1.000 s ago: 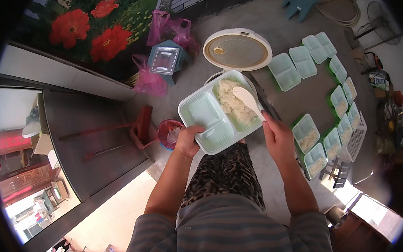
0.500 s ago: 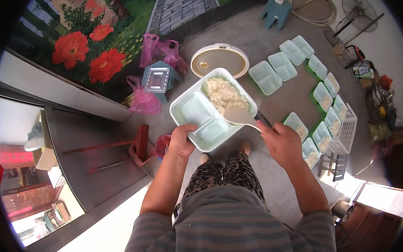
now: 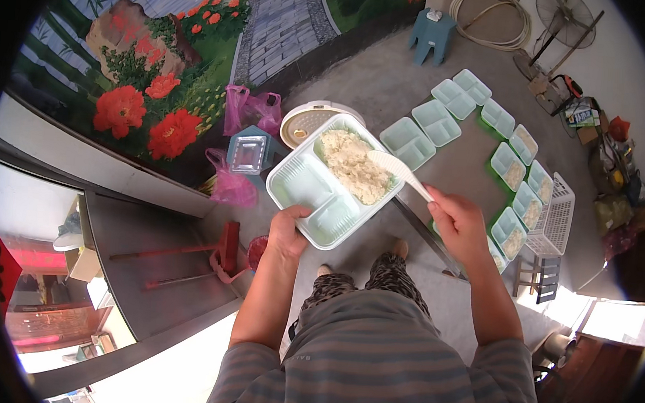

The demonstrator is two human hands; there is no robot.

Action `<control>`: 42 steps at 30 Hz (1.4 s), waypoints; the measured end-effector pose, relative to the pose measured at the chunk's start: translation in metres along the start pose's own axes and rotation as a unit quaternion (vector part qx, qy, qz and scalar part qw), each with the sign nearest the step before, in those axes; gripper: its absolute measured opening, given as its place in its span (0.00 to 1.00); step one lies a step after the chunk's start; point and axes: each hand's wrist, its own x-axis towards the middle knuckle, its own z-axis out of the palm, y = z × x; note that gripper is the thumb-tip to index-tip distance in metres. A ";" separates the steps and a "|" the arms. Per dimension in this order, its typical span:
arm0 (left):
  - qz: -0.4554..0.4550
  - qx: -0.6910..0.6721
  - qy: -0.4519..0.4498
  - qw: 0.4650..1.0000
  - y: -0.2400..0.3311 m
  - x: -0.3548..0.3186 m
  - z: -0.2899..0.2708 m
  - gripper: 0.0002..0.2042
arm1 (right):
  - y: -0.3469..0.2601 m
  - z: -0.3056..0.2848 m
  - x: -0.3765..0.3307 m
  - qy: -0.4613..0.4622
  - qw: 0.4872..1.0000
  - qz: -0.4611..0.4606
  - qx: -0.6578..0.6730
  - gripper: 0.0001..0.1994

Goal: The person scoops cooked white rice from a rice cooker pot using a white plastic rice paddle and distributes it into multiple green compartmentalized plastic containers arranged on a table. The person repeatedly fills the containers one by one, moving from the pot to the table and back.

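My left hand (image 3: 289, 231) grips the near-left rim of a pale green divided food tray (image 3: 302, 176), its thumb over the edge. Rice (image 3: 354, 163) fills the tray's long far-right compartment; the other two compartments hold nothing. In my right hand (image 3: 457, 223) is the handle of a white rice paddle (image 3: 398, 169). The paddle's blade is over the right side of the rice; whether it touches cannot be made out. Partly hidden behind the tray is a rounded, white-rimmed lid (image 3: 291, 132) with a beige face.
Several divided trays (image 3: 436, 123) stand in a bent row on a dark table, those to the right holding rice. Beyond them are a white basket (image 3: 556, 216) and a small stool (image 3: 537, 277). Left are pink bags (image 3: 233, 185), a blue stool (image 3: 266, 154) bearing a clear container, and a broom (image 3: 227, 247).
The paddle has lifted from low across the rice to its right side, blade turned, and my right hand has moved slightly right. The rice lies more spread along its compartment. The view has shifted.
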 end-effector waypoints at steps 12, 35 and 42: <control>0.030 -0.017 -0.010 0.999 -0.032 -0.002 0.066 0.22 | 0.046 -0.033 0.010 0.026 0.991 0.107 0.069 0.13; -0.049 0.094 -0.107 0.989 -0.001 -0.002 0.040 0.22 | 0.021 -0.003 0.039 0.068 0.990 0.114 0.050 0.11; -0.024 0.133 -0.040 0.990 -0.003 0.013 0.067 0.21 | 0.035 -0.014 0.027 0.043 0.963 0.217 0.157 0.12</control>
